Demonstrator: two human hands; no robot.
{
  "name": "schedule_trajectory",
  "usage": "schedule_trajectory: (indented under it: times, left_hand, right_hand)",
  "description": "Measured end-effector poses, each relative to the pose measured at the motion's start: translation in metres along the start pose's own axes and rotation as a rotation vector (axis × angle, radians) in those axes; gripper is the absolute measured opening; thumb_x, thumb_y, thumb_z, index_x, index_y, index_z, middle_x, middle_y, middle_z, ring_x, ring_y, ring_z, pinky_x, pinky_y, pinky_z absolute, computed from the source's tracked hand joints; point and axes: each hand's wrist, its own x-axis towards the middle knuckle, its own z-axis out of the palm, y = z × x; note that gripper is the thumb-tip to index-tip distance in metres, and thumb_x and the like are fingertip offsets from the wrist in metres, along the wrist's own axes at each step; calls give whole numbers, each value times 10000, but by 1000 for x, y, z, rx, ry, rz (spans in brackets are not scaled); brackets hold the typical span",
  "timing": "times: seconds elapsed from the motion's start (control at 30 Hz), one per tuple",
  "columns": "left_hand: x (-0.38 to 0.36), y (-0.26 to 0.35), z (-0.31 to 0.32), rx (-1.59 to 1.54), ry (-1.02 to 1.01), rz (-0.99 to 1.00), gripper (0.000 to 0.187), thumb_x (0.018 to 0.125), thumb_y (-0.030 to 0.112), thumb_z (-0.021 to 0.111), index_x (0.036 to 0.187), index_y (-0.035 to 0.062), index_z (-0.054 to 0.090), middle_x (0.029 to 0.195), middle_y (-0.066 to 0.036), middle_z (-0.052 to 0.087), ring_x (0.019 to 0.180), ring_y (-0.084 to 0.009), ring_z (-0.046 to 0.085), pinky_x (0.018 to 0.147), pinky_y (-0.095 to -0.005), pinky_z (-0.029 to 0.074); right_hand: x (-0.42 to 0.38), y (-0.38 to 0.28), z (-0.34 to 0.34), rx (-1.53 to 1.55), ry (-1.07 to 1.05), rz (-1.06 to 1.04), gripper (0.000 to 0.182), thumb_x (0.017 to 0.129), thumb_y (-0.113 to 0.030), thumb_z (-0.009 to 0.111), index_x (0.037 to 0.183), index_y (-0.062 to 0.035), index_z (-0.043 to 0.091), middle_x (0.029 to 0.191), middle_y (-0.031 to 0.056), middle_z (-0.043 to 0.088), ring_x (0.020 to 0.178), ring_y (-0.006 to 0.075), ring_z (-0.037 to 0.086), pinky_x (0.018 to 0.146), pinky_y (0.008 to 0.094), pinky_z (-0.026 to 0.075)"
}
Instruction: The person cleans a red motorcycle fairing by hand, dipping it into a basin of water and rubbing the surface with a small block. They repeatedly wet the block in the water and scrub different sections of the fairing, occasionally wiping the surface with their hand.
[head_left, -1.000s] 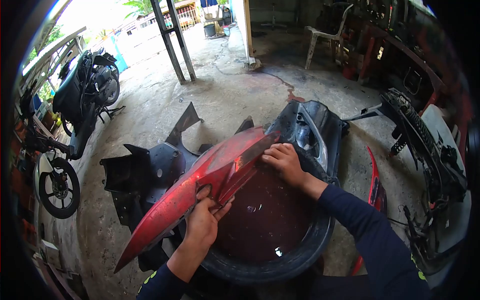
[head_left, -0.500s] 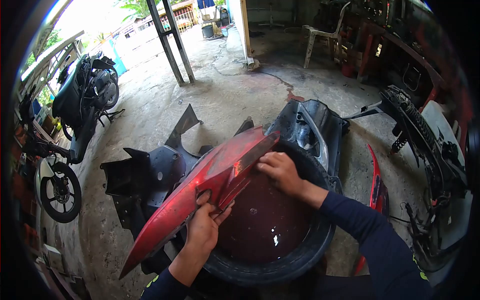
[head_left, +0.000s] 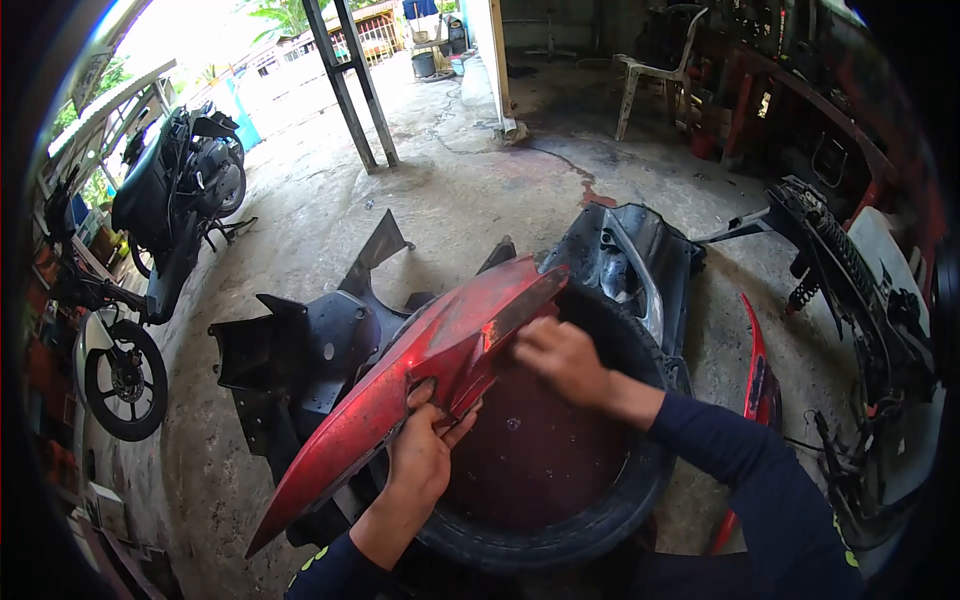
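Observation:
A long, scuffed red fairing panel (head_left: 400, 375) slants over the left side of a round black tub (head_left: 560, 545) holding dark reddish liquid (head_left: 530, 450). My left hand (head_left: 420, 450) grips the panel's lower edge, thumb pressed against a dark notch. Close beside the worn upper end of the panel is my right hand (head_left: 565, 365), its fingers curled and smeared by motion. Whatever may be between those fingers is hidden.
Black plastic parts (head_left: 320, 345) lie left of the tub, another black part (head_left: 640, 270) behind it. A narrow red panel (head_left: 757, 380) and a motorcycle frame (head_left: 850, 290) are on the right. A motorcycle (head_left: 180, 200) stands left, a chair (head_left: 660, 75) at the back.
The view has shifted slightly, so the scene appears a little further right. My right hand has moved slightly down beside the panel's edge and is now blurred. My left hand keeps its grip.

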Motion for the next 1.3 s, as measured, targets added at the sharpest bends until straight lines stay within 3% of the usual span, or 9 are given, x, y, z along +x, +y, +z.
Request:
schedule_trajectory:
  times: [0.17, 0.3, 0.43, 0.57, 0.7, 0.83, 0.93, 1.07, 1.3]
  left_hand:
    - [6, -2, -4, -4, -15, -2, 306, 936, -31, 415, 1169, 128, 532, 1252, -181, 645, 1055, -332, 707, 867, -362, 622]
    - [6, 1, -3, -27, -9, 1, 322, 953, -13, 432, 1233, 124, 511, 1226, -176, 656, 1021, -318, 715, 850, -366, 620]
    - [3, -2, 0, 8, -7, 0, 363, 922, -34, 414, 1239, 107, 521, 1266, -189, 639, 1073, -337, 701, 868, -366, 628]
    - [10, 0, -3, -11, -13, 10, 387, 918, -36, 415, 1264, 99, 523, 1256, -188, 645, 1079, -337, 699, 871, -365, 627]
    - [4, -2, 0, 1, -10, 6, 397, 915, -40, 412, 1273, 99, 514, 1249, -183, 649, 1067, -332, 704, 860, -362, 631]
    - [9, -2, -5, -16, -20, 3, 402, 915, -41, 409, 1277, 105, 506, 1243, -177, 647, 1069, -337, 703, 850, -357, 634]
    - [8, -2, -6, -33, -42, 1, 303, 978, 12, 468, 1258, 124, 495, 1182, -170, 672, 994, -311, 724, 838, -383, 618]
    - [10, -2, -1, -52, 18, -6, 319, 965, -5, 455, 1255, 119, 504, 1185, -170, 672, 997, -314, 723, 841, -383, 619]
    - [8, -3, -3, -59, -34, 2, 369, 937, -28, 446, 1281, 98, 487, 1218, -168, 657, 1021, -323, 713, 865, -396, 609]
  right_hand:
    - [-15, 44, 8, -161, -51, 136, 223, 833, -141, 592, 1042, -100, 657, 1050, 52, 607, 1016, 222, 605, 721, 361, 498]
    - [4, 4, -4, -25, -47, 7, 192, 830, -125, 594, 1005, -88, 662, 1034, 65, 623, 994, 242, 613, 719, 372, 505]
    - [-11, 53, 3, -163, -63, 147, 171, 828, -126, 604, 989, -93, 651, 1047, 72, 609, 1007, 240, 616, 741, 370, 515]
    - [8, -8, -1, 27, 1, -23, 187, 829, -126, 605, 1006, -85, 649, 1030, 75, 627, 1014, 247, 623, 720, 382, 510]
    - [-14, 52, 1, -130, -45, 149, 173, 832, -139, 606, 998, -98, 639, 1042, 57, 616, 984, 228, 625, 691, 367, 500]
    - [2, -1, -1, 53, -22, -5, 299, 772, -98, 631, 1068, -62, 660, 1056, 84, 640, 1007, 268, 632, 742, 395, 512]
    - [-13, 37, 2, -75, 15, 82, 209, 826, -135, 596, 1026, -101, 649, 1001, 45, 630, 982, 225, 621, 702, 370, 490]
    - [-5, 13, 4, 53, 42, 82, 277, 743, -86, 647, 1018, -86, 684, 1046, 67, 655, 970, 264, 645, 757, 380, 494]
    - [-8, 27, 6, -6, 34, 120, 218, 788, -95, 601, 993, -80, 674, 1021, 81, 661, 1004, 281, 640, 848, 403, 490]
